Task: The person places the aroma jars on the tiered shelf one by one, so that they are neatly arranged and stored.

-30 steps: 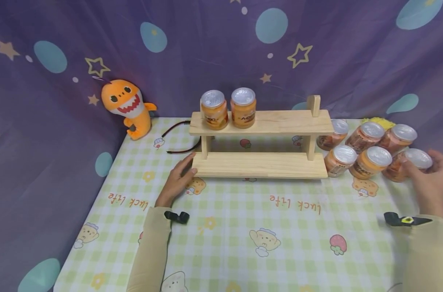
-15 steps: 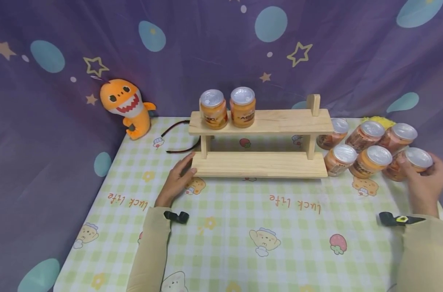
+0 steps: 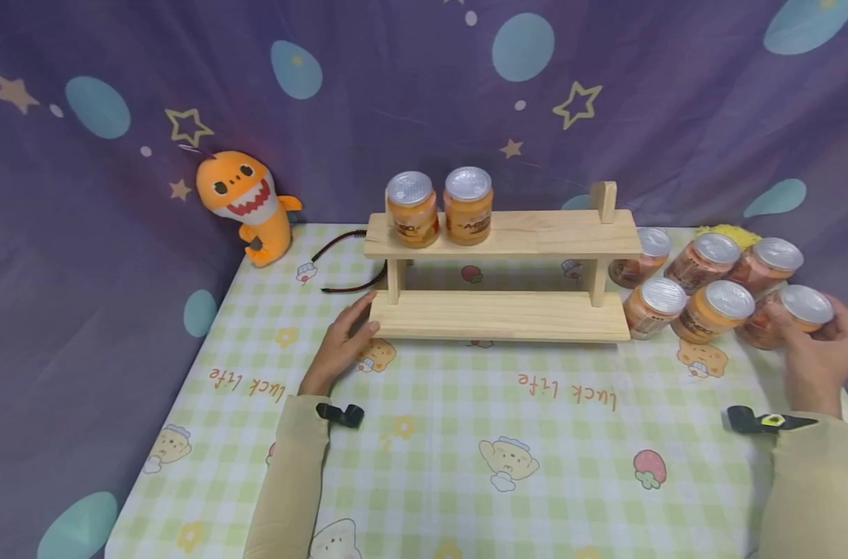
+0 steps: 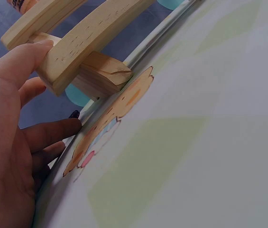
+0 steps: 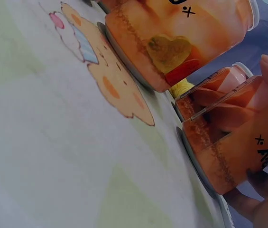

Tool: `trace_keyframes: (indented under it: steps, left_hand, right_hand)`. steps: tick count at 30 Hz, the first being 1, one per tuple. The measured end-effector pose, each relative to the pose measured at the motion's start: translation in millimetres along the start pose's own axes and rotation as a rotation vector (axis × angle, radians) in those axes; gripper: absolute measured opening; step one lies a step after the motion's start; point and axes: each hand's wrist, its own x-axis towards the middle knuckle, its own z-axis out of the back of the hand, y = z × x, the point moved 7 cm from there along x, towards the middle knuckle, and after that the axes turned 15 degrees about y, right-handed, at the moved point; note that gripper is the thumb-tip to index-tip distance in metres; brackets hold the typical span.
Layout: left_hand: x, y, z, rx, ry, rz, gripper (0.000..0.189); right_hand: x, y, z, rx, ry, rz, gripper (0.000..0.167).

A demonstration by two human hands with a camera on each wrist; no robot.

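My right hand [image 3: 824,349] grips an orange can [image 5: 240,137] with a silver lid, at the front right of a cluster of cans. In the right wrist view the thumb lies on one side of it and fingers curl round the other; its base is at the tablecloth. My left hand [image 3: 338,347] rests against the left end of a two-tier wooden shelf [image 3: 497,314]. In the left wrist view its thumb touches the lower board's corner, with the fingers fairly straight. Two similar cans, a left one [image 3: 413,211] and a right one [image 3: 469,208], stand on the upper board's left part.
Several more cans [image 3: 714,310] stand upright close by the shelf's right end. Behind them shows something yellow and fluffy [image 3: 728,234]. An orange shark plush [image 3: 245,206] leans at the back left, and a dark cable [image 3: 336,247] lies left of the shelf. A patterned curtain [image 3: 396,101] hangs behind.
My right hand has shifted slightly left and settled round the front right can. My left hand and the shelf have stayed in place.
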Motion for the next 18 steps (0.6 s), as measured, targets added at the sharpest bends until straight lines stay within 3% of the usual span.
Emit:
trace_keyframes:
  steps: [8,16,18]
  left_hand:
    - [1.9,-1.1,0.1,-0.005,-0.001,-0.01,0.056]
    - [1.6,1.6,-0.3,-0.014,0.011,0.002,0.056]
    - [-1.2,-7.8,-0.4,-0.017,0.018,0.007,0.057]
  right_hand:
    - [0.5,7,3,0.156,-0.053,0.006,0.059]
    - [1.5,24,-2,0.216,-0.044,0.024,0.051]
    - [1.3,28,-5,0.217,-0.042,0.01,0.05]
